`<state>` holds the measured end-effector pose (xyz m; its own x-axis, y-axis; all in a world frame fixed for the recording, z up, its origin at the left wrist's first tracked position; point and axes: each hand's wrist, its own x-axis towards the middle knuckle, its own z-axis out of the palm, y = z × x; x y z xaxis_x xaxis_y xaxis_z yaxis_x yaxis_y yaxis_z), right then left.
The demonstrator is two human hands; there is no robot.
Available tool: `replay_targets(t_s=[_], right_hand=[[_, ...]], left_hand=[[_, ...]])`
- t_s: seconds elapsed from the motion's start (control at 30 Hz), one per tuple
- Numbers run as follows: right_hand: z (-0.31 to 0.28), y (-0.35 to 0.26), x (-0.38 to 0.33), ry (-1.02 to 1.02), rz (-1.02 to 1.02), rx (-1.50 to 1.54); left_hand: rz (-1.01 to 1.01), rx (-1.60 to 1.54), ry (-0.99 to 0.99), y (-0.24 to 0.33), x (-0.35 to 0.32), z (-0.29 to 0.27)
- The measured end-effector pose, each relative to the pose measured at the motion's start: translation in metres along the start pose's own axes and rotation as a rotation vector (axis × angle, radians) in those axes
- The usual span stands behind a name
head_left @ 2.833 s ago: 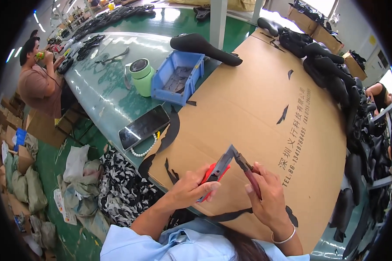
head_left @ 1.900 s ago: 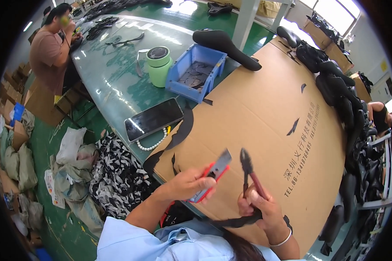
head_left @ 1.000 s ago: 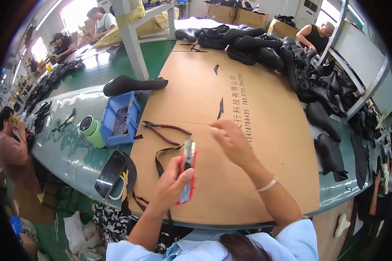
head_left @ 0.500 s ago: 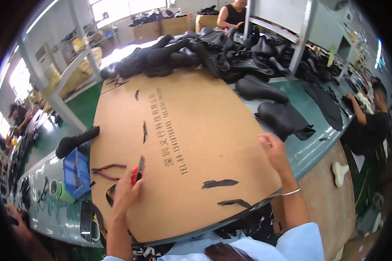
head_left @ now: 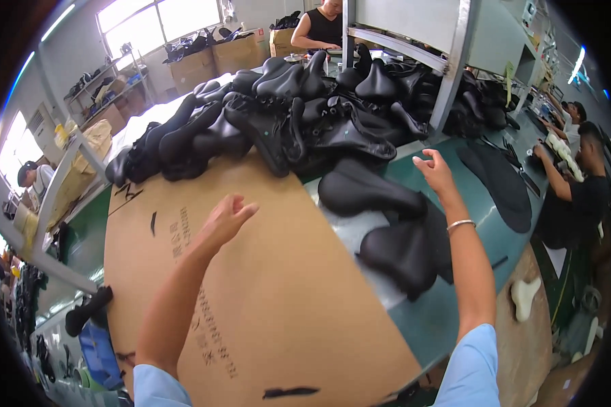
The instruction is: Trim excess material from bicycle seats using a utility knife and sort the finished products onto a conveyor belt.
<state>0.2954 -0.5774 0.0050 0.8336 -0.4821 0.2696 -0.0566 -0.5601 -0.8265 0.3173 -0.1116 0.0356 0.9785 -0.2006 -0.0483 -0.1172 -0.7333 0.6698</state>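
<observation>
Both hands have moved toward black saddles, empty, half-curled, over cardboard and tabletop, windows beyond.

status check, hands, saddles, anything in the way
Left hand loosely curled above cardboard, nothing visible in it. Right hand open, nearest two black saddles right of the cardboard. Saddle pile crowds the cardboard's far end.

Left forearm hides some printing on the cardboard
</observation>
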Motion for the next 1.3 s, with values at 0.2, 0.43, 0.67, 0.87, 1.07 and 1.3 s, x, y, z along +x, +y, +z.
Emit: replay_targets(t_s=[0.2,0.43,0.67,0.87,1.07,1.3], right_hand=[[0.08,0.027,0.118,-0.276,0.52,0.51],[0.13,0.022,0.144,-0.257,0.548,0.928],[0.053,-0.027,0.081,-0.427,0.668,0.891],[0.051,-0.076,0.034,-1.25,-0.133,0.558],[0.11,-0.039,0.197,-0.455,-0.111,0.213],[0.181,0.075,0.321,-0.147,0.295,0.049]], left_hand=[[-0.41,-0.525,0.287,0.033,0.165,0.076],[-0.295,-1.199,0.133,0.005,0.216,0.099],[-0.522,-1.102,-0.326,0.025,0.106,0.024],[-0.407,-0.7,-0.456,-0.019,0.036,-0.076],[-0.389,-0.177,0.382,-0.004,0.108,-0.079],[-0.566,-0.682,0.121,0.067,0.333,0.013]])
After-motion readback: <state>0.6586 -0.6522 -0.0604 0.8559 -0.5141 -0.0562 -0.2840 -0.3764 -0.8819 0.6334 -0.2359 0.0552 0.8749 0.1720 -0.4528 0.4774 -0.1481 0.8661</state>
